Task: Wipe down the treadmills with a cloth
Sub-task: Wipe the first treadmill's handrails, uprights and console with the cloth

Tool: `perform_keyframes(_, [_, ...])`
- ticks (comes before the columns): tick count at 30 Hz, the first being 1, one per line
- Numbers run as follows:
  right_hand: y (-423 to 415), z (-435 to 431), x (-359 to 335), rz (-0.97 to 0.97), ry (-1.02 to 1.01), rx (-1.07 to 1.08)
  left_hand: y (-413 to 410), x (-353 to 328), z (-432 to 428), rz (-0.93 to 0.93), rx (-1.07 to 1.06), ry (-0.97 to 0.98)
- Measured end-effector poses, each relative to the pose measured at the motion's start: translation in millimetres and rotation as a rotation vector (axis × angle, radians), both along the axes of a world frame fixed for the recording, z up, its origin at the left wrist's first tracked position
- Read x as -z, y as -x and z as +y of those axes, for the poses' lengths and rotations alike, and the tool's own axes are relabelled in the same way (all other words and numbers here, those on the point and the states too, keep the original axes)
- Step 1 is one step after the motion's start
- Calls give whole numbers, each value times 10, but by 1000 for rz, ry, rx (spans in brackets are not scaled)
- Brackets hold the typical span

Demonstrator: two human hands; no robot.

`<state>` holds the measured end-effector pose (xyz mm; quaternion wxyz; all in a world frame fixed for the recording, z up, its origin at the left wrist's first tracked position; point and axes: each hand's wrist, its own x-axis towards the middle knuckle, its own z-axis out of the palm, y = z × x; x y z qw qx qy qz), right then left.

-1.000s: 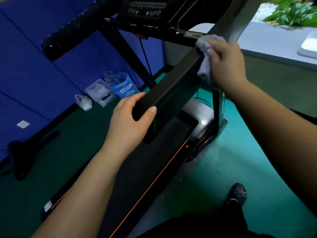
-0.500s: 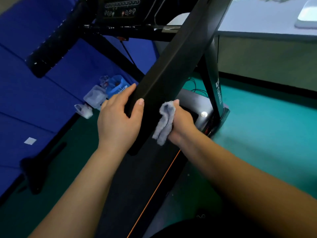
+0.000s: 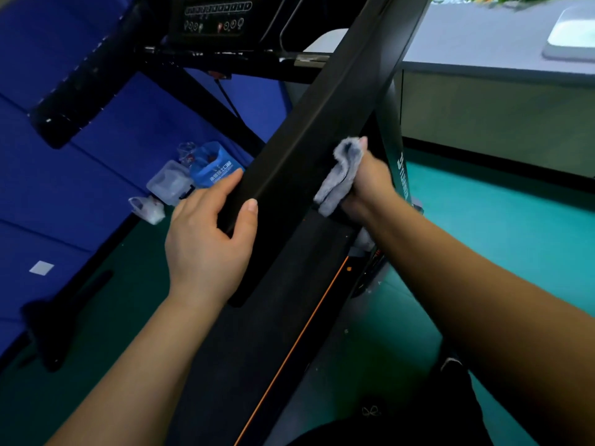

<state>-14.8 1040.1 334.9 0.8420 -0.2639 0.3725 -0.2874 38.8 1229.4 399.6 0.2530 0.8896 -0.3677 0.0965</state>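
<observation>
A black treadmill fills the middle of the view, its right handrail (image 3: 325,123) slanting from the upper right down to the centre. My left hand (image 3: 209,239) grips the lower end of that handrail, thumb on its near face. My right hand (image 3: 370,185) holds a crumpled grey cloth (image 3: 341,175) pressed against the right side of the handrail, just above the left hand. The console (image 3: 215,17) with its buttons sits at the top, and the belt deck (image 3: 257,349) with an orange stripe runs below my arms.
Blue padded mats (image 3: 64,188) cover the left wall. A blue bag (image 3: 212,169) and clear plastic containers (image 3: 167,185) lie on the green floor by them. A grey counter (image 3: 483,59) stands at the right. The left handrail (image 3: 83,85) juts out at upper left.
My right hand slid the cloth from the top of the handrail down to near my left hand, then back up a little. My left hand kept its grip.
</observation>
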Motion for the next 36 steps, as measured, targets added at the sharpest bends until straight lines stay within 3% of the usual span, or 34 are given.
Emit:
perform_keyframes(5, [76, 753, 225, 78, 155, -129, -2, 12, 3, 13, 2, 16])
perform_keyframes(9, [129, 1178, 281, -32, 269, -124, -4, 7, 9, 7, 1, 12])
perform_keyframes(17, [279, 1841, 366, 12, 394, -289, 35, -7, 35, 16, 3, -22])
perform_keyframes(24, [637, 1799, 339, 29, 583, -519, 30, -38, 78, 97, 25, -41])
perform_keyframes(28, [822, 1421, 213, 106, 567, -323, 51, -123, 86, 54, 24, -86])
perform_keyframes(36, [847, 164, -304, 159, 841, -21, 195, -387, -483, -16, 108, -3])
